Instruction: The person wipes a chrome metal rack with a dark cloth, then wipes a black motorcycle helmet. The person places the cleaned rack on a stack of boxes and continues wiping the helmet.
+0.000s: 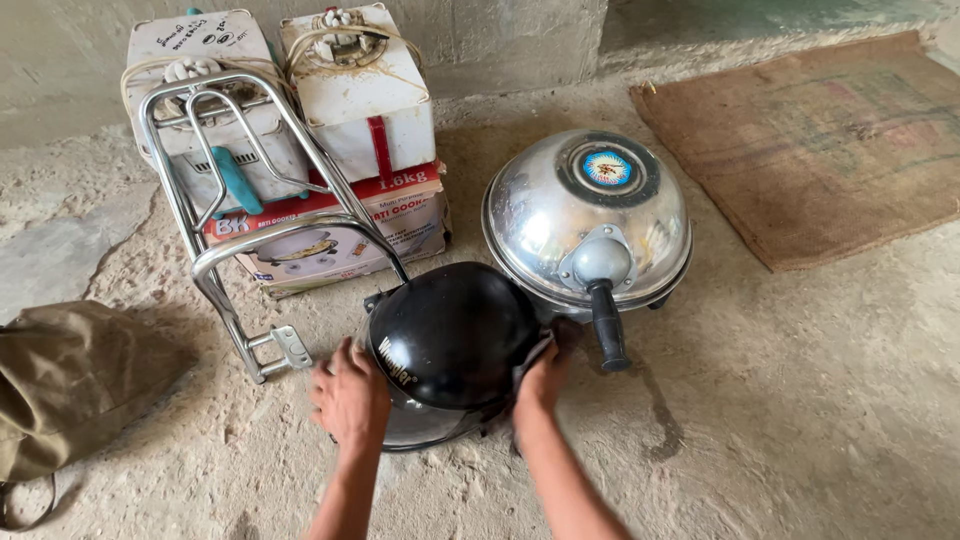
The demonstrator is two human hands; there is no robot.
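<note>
A black domed lid or helmet-like shell (450, 335) sits on the rough concrete floor in the middle of the view. My left hand (349, 395) grips its left edge. On its right edge my right hand (545, 375) presses what looks like a small cloth. Just behind it to the right lies a shiny metal domed cooker lid (570, 210) with a round sticker and a black handle (607, 325) pointing toward me.
A bent chrome tube rack (240, 190) leans at the left against stacked cardboard boxes (340, 230) and two white tied boxes (360, 90). A brown burlap mat (830, 140) lies at the right. An olive cloth bag (70, 380) rests at the left edge.
</note>
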